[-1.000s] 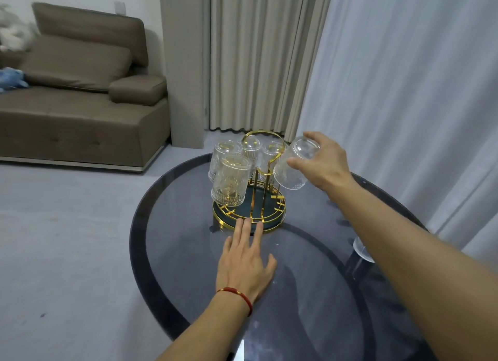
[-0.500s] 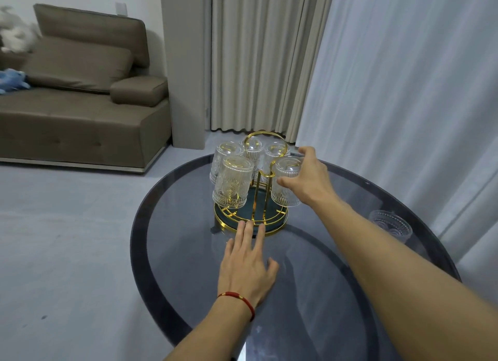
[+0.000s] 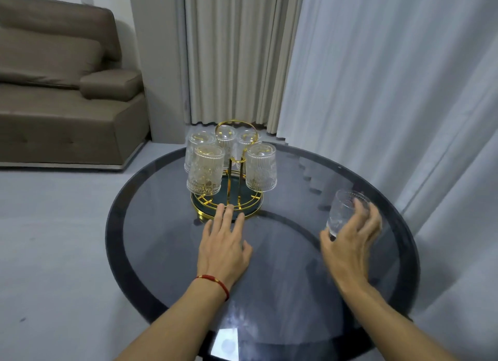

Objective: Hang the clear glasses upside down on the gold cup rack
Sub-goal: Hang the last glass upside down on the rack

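Left hand [image 3: 225, 249] lying flat, fingers straight, on glass table [image 3: 167, 253], fingertips touching gold cup rack [image 3: 227, 201] base; right hand [image 3: 350, 242] at 3 o'clock gripping upright clear glass [image 3: 343, 212]; five glasses [image 3: 206, 170] hanging inverted on rack at 12.

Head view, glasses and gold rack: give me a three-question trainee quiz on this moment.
1. True or false: the left hand lies flat on the glass table, fingertips at the gold rack base.
2. How many glasses hang upside down on the rack?
A. three
B. five
C. six
3. Fill in: the right hand grips the loose glass near the table's ____ edge.

Key: 1 true; 2 B; 3 right.
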